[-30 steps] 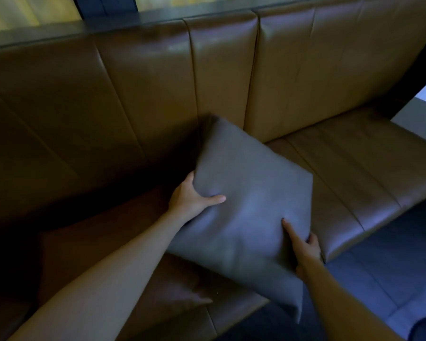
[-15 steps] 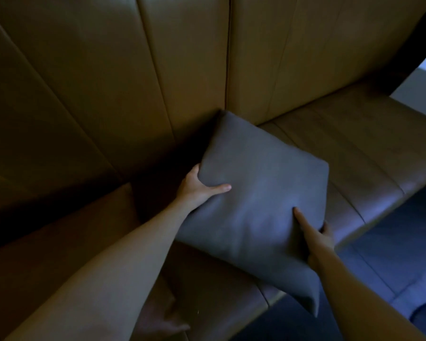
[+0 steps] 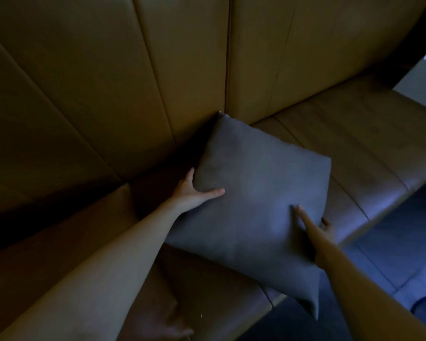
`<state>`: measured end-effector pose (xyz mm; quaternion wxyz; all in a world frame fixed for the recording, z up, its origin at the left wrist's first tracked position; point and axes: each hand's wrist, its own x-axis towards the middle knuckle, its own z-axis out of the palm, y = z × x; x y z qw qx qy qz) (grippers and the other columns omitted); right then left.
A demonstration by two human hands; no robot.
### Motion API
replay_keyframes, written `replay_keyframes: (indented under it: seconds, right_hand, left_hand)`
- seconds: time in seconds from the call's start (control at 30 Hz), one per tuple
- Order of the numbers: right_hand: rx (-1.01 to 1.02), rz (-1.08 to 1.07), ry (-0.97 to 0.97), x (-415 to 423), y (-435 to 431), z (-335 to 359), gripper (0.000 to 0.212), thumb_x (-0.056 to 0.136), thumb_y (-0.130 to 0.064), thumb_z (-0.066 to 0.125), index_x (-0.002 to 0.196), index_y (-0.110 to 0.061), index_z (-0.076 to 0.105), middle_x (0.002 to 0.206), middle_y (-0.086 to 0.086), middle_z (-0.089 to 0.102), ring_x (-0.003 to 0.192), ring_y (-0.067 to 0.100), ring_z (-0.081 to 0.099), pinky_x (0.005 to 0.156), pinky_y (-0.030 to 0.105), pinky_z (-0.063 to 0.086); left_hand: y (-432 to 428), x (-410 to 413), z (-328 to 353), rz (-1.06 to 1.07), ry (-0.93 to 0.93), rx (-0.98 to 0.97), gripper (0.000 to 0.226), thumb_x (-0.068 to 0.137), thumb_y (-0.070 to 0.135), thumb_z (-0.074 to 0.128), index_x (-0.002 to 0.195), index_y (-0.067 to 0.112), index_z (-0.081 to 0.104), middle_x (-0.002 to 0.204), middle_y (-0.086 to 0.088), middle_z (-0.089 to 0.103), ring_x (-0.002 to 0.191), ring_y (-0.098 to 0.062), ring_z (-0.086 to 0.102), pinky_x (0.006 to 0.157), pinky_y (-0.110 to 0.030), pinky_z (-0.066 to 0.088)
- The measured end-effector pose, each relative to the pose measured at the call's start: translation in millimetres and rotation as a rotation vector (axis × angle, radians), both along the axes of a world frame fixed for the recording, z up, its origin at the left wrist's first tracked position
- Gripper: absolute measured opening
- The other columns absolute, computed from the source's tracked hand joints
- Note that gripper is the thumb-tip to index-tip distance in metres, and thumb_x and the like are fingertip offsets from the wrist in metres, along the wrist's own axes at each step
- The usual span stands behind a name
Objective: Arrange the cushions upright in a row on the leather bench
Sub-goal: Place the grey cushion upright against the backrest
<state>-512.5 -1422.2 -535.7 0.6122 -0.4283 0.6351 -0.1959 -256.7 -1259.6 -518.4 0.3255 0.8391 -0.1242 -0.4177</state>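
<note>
Grey fabric, one square cushion (image 3: 256, 205), tilted over the seat of the brown leather bench (image 3: 369, 148), its top corner touching the backrest and its lowest corner hanging past the seat's front edge. The left hand (image 3: 192, 193) clasps its left edge, thumb across the face. The right hand (image 3: 312, 225) grips the right edge. Dark floor (image 3: 391, 242) shows beyond.

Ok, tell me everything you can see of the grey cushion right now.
The cushion is square, plain dark grey, soft matte fabric with pointed corners. It is tilted, its far corner against the bench backrest, its near corner overhanging the seat edge. The left hand grips its left edge; the right hand holds its right edge.
</note>
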Motion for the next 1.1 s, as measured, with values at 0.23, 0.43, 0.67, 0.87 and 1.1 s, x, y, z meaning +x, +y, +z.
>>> replay_keyframes:
  seconds: [0.23, 0.43, 0.67, 0.87, 1.1]
  right_hand:
    - [0.026, -0.076, 0.039, -2.3, -27.3, 0.2, 0.115, 0.066, -0.061, 0.074, 0.154, -0.013, 0.018, 0.156, 0.020, 0.027, 0.141, 0.041, 0.030, 0.113, 0.056, 0.026]
    - [0.092, -0.024, 0.031, 2.8, -30.0, -11.6, 0.098, 0.071, -0.060, 0.071, 0.146, -0.007, 0.036, 0.147, 0.019, 0.043, 0.132, 0.039, 0.044, 0.110, 0.050, 0.034]
    - [0.112, -0.058, -0.025, 3.1, -24.5, -16.6, 0.101, 0.066, -0.056, 0.077, 0.146, -0.010, 0.036, 0.146, 0.016, 0.045, 0.131, 0.039, 0.044, 0.110, 0.053, 0.034]
    - [0.106, -0.055, -0.047, -3.1, -19.9, -7.7, 0.090, 0.073, -0.048, 0.075, 0.145, -0.010, 0.038, 0.147, 0.015, 0.045, 0.132, 0.037, 0.044, 0.111, 0.051, 0.034]
    - [0.104, -0.161, -0.089, 11.0, 6.6, 10.3, 0.090, 0.070, -0.056, 0.075, 0.142, -0.012, 0.044, 0.144, 0.012, 0.049, 0.129, 0.036, 0.047, 0.110, 0.051, 0.035]
  left_hand:
    - [-6.5, 7.5, 7.7, 0.017, 0.001, 0.016, 0.129, 0.056, 0.067, 0.078, 0.155, 0.031, 0.004, 0.163, -0.006, 0.014, 0.147, -0.033, 0.021, 0.116, -0.053, 0.026]
    - [-9.8, 1.2, 3.5, 0.079, 0.080, 0.014, 0.129, 0.053, 0.058, 0.085, 0.154, 0.019, 0.015, 0.155, -0.008, 0.033, 0.140, -0.031, 0.036, 0.113, -0.049, 0.033]
    - [-8.9, -10.4, 6.6, 0.183, 0.040, -0.067, 0.129, 0.044, 0.046, 0.093, 0.149, 0.017, 0.025, 0.147, -0.007, 0.044, 0.132, -0.030, 0.046, 0.108, -0.050, 0.040]
    - [-3.2, -19.9, 16.3, 0.185, -0.028, -0.098, 0.125, 0.049, 0.042, 0.093, 0.150, 0.014, 0.025, 0.147, -0.007, 0.044, 0.133, -0.029, 0.045, 0.109, -0.046, 0.038]
    - [-14.4, 4.9, 68.1, 0.060, -0.220, -0.053, 0.137, 0.024, 0.065, 0.086, 0.143, 0.019, 0.038, 0.141, -0.002, 0.052, 0.129, -0.028, 0.050, 0.107, -0.047, 0.041]
